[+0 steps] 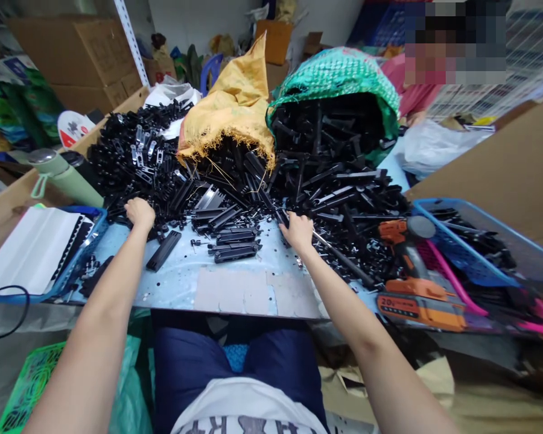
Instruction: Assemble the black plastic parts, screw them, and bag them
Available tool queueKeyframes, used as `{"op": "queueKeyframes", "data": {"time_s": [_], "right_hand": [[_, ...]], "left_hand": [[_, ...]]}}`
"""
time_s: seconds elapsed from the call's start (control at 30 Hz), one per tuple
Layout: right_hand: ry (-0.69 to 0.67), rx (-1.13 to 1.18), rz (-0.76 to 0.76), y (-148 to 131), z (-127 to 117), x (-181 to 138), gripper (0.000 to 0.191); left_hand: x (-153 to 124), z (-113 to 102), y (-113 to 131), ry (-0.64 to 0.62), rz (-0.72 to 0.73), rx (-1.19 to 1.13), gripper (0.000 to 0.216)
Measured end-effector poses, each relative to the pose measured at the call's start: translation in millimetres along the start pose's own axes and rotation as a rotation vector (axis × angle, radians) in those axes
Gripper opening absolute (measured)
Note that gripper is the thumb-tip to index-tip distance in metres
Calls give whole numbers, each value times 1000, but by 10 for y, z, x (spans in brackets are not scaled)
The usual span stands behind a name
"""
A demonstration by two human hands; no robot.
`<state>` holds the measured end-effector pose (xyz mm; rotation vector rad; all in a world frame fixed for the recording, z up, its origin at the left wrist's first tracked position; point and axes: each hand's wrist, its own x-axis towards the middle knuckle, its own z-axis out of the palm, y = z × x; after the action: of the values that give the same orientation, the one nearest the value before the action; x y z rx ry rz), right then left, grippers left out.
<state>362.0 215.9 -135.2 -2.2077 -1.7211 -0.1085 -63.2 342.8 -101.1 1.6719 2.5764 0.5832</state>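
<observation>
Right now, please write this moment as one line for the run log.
left hand: at small black parts, grip unclear | right hand: at long black parts, grip unclear | orange drill: on table, right side

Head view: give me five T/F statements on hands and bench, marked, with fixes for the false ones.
1. The left hand is at the heaped black parts. True.
2. The right hand is gripping the orange power drill. False: the drill lies on the table to the right of that hand, apart from it.
3. The green sack lies with its mouth open and dark parts inside. True.
4. The yellow sack is to the right of the green sack. False: it is to the left of it.
5. The white paper sits in the left blue basket. True.
</observation>
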Motion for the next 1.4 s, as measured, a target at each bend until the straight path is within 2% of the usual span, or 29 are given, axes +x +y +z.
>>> {"op": "queueKeyframes", "data": {"time_s": [0.07,0.13,0.2,0.27,0.33,0.4,0.47,0.53,0.63,0.7,0.77,0.87,0.93,0.97,1.0,1.07,1.13,1.2,1.27,1.33,1.4], "right_hand": [[-21,281,60,19,11,-54,47],[-105,651,127,37,2,-177,56],[-210,954,180,29,-37,-323,64],[-237,1074,185,-16,-113,-467,63],[-198,1069,82,-91,-220,-602,53],[-114,968,-110,-177,-325,-744,42],[11,730,-311,-254,-383,-914,37],[123,396,-435,-304,-368,-1123,34],[122,68,-566,-314,-267,-1456,31],[66,26,-640,-289,-219,-1603,31],[3,21,-650,-257,-210,-1629,39],[-156,12,-685,-201,-217,-1497,47],[-288,49,-748,-158,-216,-1404,47],[-345,86,-767,-140,-215,-1378,46],[-382,139,-761,-132,-216,-1370,45],[-393,325,-640,-160,-226,-1400,46],[-408,630,-394,-256,-245,-1462,50],[-493,967,-117,-385,-267,-1519,58],[-590,1207,38,-479,-286,-1542,62],[-597,1293,6,-491,-302,-1527,62],[-543,1247,-151,-431,-322,-1488,55]], "left_hand": [[-11,17,-95,100,32,26,34],[0,67,-171,161,77,51,38],[23,134,-197,107,104,88,43],[46,191,-166,6,98,125,47],[61,210,-97,-45,72,141,44],[58,177,-25,-30,35,122,40],[10,96,21,5,26,75,41],[-125,-9,40,60,83,-8,39],[-573,-148,57,132,278,-186,38],[-1034,-194,89,73,408,-317,42],[-1554,-202,144,-111,542,-460,44],[-2242,-181,241,-430,712,-606,45],[-2552,-164,289,-567,744,-679,43],[-2662,-157,307,-596,732,-717,42],[-2748,-148,326,-604,710,-756,41],[-2876,-127,374,-586,666,-838,39],[-2969,-104,444,-550,637,-919,38],[-3036,-95,522,-498,614,-983,37],[-3074,-116,580,-448,610,-1016,36],[-3087,-166,604,-431,641,-1004,35],[-3090,-225,601,-427,685,-958,35]]}}
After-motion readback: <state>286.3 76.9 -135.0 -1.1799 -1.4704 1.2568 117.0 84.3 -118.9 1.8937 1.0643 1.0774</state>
